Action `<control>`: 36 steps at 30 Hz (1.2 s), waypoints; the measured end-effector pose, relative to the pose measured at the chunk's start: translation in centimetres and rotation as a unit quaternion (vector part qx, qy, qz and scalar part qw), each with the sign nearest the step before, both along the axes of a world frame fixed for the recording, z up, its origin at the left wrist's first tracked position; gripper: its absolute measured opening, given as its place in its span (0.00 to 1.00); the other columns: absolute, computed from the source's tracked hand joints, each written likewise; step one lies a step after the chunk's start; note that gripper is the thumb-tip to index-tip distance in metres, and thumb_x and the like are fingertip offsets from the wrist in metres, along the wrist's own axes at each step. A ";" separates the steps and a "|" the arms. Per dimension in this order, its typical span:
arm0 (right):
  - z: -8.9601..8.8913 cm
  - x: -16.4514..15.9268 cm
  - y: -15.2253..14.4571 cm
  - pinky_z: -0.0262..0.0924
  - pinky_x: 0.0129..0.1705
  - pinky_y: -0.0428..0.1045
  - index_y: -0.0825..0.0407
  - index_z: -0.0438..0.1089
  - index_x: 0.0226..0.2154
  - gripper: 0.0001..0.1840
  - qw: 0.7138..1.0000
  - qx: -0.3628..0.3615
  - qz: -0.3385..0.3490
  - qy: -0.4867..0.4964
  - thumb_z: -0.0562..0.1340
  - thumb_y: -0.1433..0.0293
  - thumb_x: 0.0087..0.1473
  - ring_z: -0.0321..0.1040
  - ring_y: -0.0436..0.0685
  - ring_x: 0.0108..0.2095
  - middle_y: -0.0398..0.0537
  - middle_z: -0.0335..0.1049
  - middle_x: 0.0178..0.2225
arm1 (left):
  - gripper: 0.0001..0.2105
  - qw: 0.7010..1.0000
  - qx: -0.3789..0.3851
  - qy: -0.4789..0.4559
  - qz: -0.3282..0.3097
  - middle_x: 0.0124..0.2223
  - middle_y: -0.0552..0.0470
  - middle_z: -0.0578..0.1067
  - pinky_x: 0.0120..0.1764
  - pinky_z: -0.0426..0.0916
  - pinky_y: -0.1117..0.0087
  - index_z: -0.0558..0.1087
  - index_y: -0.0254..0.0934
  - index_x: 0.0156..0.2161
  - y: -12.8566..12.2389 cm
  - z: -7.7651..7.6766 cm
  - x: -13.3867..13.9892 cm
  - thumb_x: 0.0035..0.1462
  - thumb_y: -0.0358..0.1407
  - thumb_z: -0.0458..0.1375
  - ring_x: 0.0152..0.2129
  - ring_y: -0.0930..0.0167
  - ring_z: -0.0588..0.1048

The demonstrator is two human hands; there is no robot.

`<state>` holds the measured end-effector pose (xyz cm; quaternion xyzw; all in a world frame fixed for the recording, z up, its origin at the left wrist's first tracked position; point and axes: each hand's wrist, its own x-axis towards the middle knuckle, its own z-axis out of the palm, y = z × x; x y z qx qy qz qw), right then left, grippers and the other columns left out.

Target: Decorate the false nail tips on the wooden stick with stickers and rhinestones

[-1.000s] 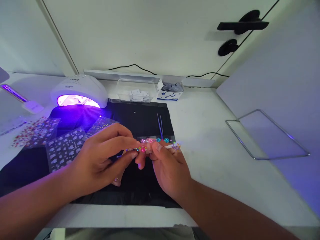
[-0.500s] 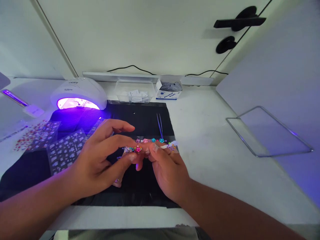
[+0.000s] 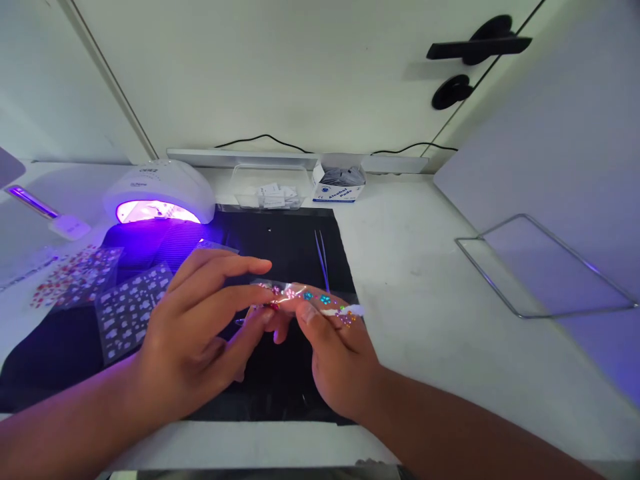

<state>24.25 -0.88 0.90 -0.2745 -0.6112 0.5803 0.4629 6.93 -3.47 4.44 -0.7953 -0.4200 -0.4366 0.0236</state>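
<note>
Between my hands is a clear sheet of gem flower stickers [image 3: 309, 296], with pink, teal, purple and orange stones and glare on its film. My left hand [image 3: 200, 327] pinches its left end between thumb and forefinger, the other fingers stretched out. A dark pink gem shows at those fingertips. My right hand [image 3: 340, 340] grips the right end, thumb on top and fingers behind. A white strip [image 3: 345, 311] lies along the sheet beside the right thumb. Beyond the sheet, blue tweezers [image 3: 323, 260] rest on the black mat [image 3: 280, 247].
A lit white nail lamp [image 3: 160, 190] stands at the back left. Sticker sheets [image 3: 133, 310] lie on the mat's left side. Behind are a clear tray [image 3: 270, 187] with small packets and an alcohol pads box [image 3: 337, 187]. A wire frame [image 3: 545, 267] sits at the right panel.
The sticker sheet has tilted, so more of its film catches the light. The pink flower at my left fingertips is now mostly covered. Both hands keep their grip.
</note>
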 end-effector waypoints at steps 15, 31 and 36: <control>0.1 0.1 0.3 0.63 0.32 0.50 0.49 0.65 0.25 0.20 0.982 0.182 -0.021 -0.043 0.50 0.67 0.68 0.63 0.52 0.27 0.41 0.61 0.23 | 0.09 0.999 -0.014 -0.024 0.016 0.45 0.48 0.80 0.42 0.73 0.53 0.73 0.43 0.40 -0.5 0.3 0.7 0.58 0.26 0.59 0.40 0.62 0.75; 0.7 0.2 0.2 0.65 0.33 0.50 0.49 0.71 0.34 0.16 0.970 0.234 -0.039 -0.056 0.50 0.72 0.67 0.65 0.52 0.29 0.44 0.67 0.28 | 0.08 0.999 -0.026 -0.022 0.015 0.48 0.47 0.79 0.46 0.72 0.52 0.74 0.41 0.40 -0.5 0.1 0.5 0.59 0.27 0.59 0.44 0.61 0.75; 1.5 0.5 0.2 0.64 0.31 0.49 0.50 0.67 0.31 0.15 0.960 0.257 -0.031 -0.106 0.49 0.74 0.66 0.65 0.51 0.29 0.44 0.66 0.27 | 0.08 1.000 -0.015 -0.010 0.012 0.47 0.47 0.80 0.44 0.73 0.51 0.74 0.42 0.41 -0.6 0.3 0.4 0.58 0.26 0.60 0.44 0.60 0.76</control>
